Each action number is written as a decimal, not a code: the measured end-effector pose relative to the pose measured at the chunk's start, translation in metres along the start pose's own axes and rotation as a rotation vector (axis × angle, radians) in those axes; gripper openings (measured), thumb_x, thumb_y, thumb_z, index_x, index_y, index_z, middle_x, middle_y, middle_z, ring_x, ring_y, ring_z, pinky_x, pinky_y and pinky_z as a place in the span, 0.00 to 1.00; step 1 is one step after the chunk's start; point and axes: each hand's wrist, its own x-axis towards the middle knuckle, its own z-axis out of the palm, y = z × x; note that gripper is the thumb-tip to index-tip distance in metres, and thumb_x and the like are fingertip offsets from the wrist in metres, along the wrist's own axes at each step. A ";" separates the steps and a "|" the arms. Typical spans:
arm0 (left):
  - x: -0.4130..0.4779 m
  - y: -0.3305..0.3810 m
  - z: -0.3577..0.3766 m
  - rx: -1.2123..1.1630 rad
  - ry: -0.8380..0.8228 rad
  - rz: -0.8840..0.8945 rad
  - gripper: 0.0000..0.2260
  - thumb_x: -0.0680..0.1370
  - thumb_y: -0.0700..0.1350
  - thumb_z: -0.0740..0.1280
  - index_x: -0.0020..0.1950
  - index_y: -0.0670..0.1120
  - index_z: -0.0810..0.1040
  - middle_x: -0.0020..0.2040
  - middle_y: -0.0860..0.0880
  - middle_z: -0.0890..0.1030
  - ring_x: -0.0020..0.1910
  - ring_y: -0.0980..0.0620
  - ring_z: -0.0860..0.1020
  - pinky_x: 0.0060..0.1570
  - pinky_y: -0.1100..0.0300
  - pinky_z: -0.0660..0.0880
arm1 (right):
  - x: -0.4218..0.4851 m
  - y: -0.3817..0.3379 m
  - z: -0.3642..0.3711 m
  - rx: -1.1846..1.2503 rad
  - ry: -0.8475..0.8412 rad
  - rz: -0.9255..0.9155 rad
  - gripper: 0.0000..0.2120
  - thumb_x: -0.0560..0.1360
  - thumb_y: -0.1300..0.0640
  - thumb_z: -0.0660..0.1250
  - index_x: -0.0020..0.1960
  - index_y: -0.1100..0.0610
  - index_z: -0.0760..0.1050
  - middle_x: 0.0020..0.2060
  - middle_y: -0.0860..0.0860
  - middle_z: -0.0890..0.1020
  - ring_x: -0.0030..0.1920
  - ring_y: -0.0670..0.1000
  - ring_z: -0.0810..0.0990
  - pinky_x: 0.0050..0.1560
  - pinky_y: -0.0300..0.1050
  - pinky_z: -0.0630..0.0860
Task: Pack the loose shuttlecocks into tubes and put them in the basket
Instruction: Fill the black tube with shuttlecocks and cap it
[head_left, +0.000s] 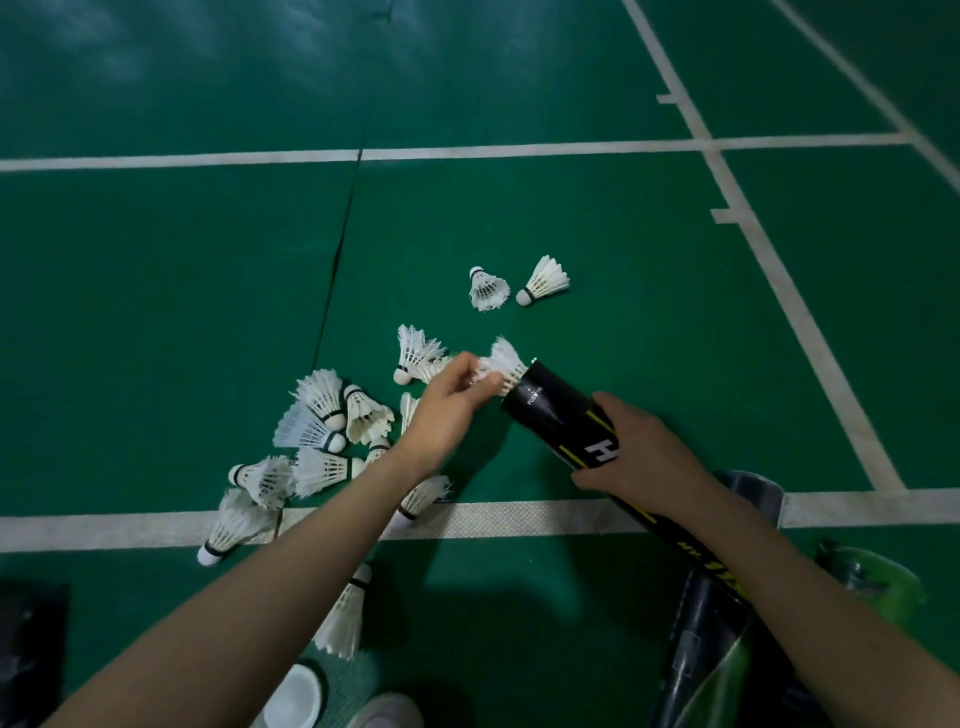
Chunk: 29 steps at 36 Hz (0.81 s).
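Gripping black tube (558, 415) mid-frame, right hand (641, 452); left hand (449, 402) pinches shuttlecock (508, 361) at its open rim; loose shuttlecocks (321, 397) lower left, green floor (208, 78) fills upper frame.

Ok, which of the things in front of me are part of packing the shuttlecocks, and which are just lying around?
Job: black tube in the right hand; shuttlecock the left hand pinches at its mouth; loose shuttlecocks on the floor; spare tubes, lower right.
Lying about: dark object, lower left; shoe, bottom edge.
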 end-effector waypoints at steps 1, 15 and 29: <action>-0.003 0.004 0.003 0.038 -0.011 0.008 0.10 0.79 0.41 0.64 0.38 0.48 0.70 0.36 0.52 0.71 0.38 0.55 0.69 0.45 0.60 0.66 | -0.002 -0.002 -0.003 0.011 0.012 -0.011 0.33 0.63 0.52 0.76 0.64 0.51 0.65 0.51 0.51 0.75 0.47 0.51 0.77 0.49 0.50 0.78; -0.029 0.106 0.032 0.079 -0.157 0.075 0.16 0.82 0.53 0.54 0.47 0.46 0.77 0.48 0.57 0.81 0.52 0.62 0.76 0.60 0.65 0.66 | -0.043 -0.032 -0.078 0.069 0.144 -0.111 0.31 0.60 0.52 0.74 0.62 0.47 0.69 0.49 0.50 0.80 0.46 0.51 0.80 0.49 0.49 0.79; 0.002 0.141 0.023 0.331 0.076 0.200 0.21 0.66 0.44 0.78 0.56 0.49 0.76 0.53 0.48 0.79 0.56 0.54 0.75 0.51 0.68 0.66 | -0.006 -0.047 -0.105 0.112 0.223 -0.103 0.31 0.60 0.49 0.74 0.60 0.48 0.68 0.49 0.50 0.78 0.45 0.53 0.79 0.48 0.50 0.78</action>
